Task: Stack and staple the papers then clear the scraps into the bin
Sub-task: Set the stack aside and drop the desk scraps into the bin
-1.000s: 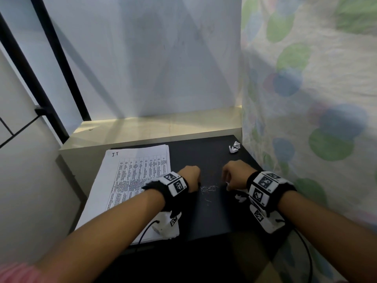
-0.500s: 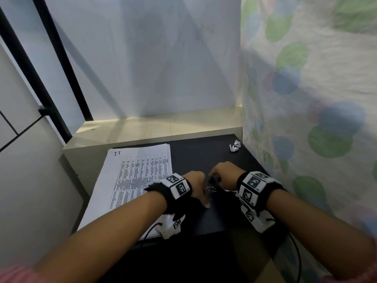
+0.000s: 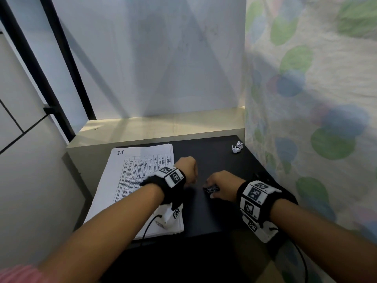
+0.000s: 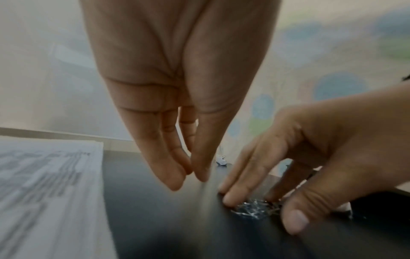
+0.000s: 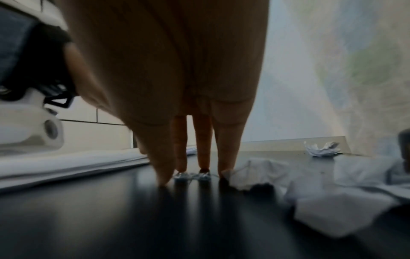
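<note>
A stack of printed papers (image 3: pixel 140 180) lies on the left of the black table (image 3: pixel 204 217); it also shows in the left wrist view (image 4: pixel 44 184). A small pile of loose metal staples (image 3: pixel 211 188) sits mid-table. My right hand (image 3: pixel 221 185) stands over it, fingertips and thumb closing round the pile (image 4: pixel 252 209), tips on the table (image 5: pixel 193 175). My left hand (image 3: pixel 186 170) hovers just left of it, straight fingers (image 4: pixel 175 175) bunched against the thumb, with nothing visible between them. A crumpled paper scrap (image 3: pixel 237 147) lies at the far right corner.
More crumpled white scraps (image 5: pixel 257 172) (image 5: pixel 339 205) lie on the table right beside and under my right wrist. A cream ledge (image 3: pixel 159 129) and a wall run behind the table. A spotted cloth (image 3: pixel 306 119) hangs along the right edge. No bin is in view.
The staples were scattered between my hands. Both hands came together and swept them into a pile; now the right hand draws it slightly toward me while the left has lifted off.
</note>
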{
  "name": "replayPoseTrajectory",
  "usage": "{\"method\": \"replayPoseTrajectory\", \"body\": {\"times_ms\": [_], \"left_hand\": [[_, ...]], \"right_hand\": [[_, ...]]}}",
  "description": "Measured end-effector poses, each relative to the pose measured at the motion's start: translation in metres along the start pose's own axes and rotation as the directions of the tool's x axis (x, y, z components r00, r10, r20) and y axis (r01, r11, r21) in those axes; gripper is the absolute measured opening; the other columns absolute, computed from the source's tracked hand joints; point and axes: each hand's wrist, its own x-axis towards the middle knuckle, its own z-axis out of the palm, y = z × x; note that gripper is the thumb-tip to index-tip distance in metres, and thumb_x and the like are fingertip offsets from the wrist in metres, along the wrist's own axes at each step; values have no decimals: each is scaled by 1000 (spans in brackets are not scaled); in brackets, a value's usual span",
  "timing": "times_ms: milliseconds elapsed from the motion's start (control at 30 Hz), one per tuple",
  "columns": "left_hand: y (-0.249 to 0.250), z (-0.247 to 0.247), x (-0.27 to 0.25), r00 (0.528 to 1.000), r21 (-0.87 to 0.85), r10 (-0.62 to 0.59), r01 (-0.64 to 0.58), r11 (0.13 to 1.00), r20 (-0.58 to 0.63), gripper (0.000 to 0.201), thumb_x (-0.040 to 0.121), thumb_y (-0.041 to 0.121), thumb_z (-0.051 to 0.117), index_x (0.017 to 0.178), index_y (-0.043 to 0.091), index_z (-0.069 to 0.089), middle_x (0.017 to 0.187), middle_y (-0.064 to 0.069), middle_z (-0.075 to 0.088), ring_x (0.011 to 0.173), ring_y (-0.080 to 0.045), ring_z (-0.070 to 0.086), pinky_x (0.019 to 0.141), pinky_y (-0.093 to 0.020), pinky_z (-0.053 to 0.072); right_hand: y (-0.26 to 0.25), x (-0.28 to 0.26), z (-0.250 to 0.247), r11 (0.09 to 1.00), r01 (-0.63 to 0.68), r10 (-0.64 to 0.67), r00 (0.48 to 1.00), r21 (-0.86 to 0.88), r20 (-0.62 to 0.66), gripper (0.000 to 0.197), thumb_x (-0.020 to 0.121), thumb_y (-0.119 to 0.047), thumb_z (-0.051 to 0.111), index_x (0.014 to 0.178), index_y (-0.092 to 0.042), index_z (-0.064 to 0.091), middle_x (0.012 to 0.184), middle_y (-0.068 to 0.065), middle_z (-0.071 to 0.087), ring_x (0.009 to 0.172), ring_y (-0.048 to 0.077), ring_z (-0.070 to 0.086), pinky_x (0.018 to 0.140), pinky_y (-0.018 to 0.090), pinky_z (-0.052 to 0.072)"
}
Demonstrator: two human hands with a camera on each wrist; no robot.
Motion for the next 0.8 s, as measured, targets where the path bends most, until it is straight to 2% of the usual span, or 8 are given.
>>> {"method": "replayPoseTrajectory", "body": {"times_ms": [67, 233, 433, 567, 633, 700, 800], "left_hand": [[-7, -2, 0, 1000, 9, -3, 3, 1000, -16, 19, 77, 5, 70, 96, 6, 72, 106, -12, 73, 103, -25, 68, 77, -25, 48], [-10, 0, -2, 1000, -11, 4, -5, 1000, -28, 21, 77, 5, 70, 97, 6, 72, 108, -10, 73, 103, -24, 67, 83, -27, 50], [-4, 12, -7, 1000, -32, 24, -24, 999, -3, 22, 74, 7, 68, 96, 10, 72, 109, -10, 72, 101, -25, 68, 77, -23, 48], [-3, 7, -7, 999, -28, 41, -42, 999, -10, 25, 75, 7, 70, 101, 9, 72, 111, -9, 72, 104, -24, 67, 81, -24, 49], [-5, 2, -6, 999, -22, 48, -48, 999, -23, 27, 76, 8, 71, 103, 8, 71, 112, -9, 72, 106, -23, 66, 84, -25, 50], [-8, -1, -6, 999, -24, 41, -42, 999, -31, 28, 76, 8, 72, 104, 8, 71, 112, -8, 72, 105, -22, 67, 84, -25, 50], [-11, -2, -6, 999, -30, 33, -34, 999, -28, 28, 77, 10, 73, 105, 9, 71, 111, -9, 72, 102, -21, 69, 84, -25, 51]], "right_hand": [[-2, 2, 6, 1000, -23, 23, 1000, -12, -9, 37, 89, -14, 58, 126, -16, 61, 133, 8, 59, 125, 27, 53, 107, 31, 40], [-4, -3, 11, 996, -90, 90, 995, 6, -36, 31, 91, -7, 51, 115, -16, 69, 120, 11, 66, 110, 29, 61, 92, 27, 46], [-7, -7, 8, 989, -112, 123, 986, 91, -117, 25, 84, -3, 58, 98, -13, 76, 109, 10, 73, 104, 28, 66, 93, 28, 50], [-7, -2, -2, 984, -112, 123, 990, 139, -71, 21, 79, 1, 61, 88, -10, 77, 97, 10, 76, 94, 25, 70, 90, 30, 54], [-8, 0, -7, 981, -120, 124, 992, 153, -13, 21, 78, 2, 62, 88, -9, 77, 96, 11, 76, 84, 22, 71, 81, 26, 57], [-6, 3, -11, 975, -129, 123, 991, 179, 44, 18, 78, 1, 66, 90, -6, 77, 95, 13, 76, 65, 13, 67, 63, 15, 53], [-1, 8, -12, 952, -179, 164, 983, 250, 82, 16, 75, -3, 71, 89, -6, 77, 75, 4, 73, 55, 5, 60, 51, 8, 47]]}}
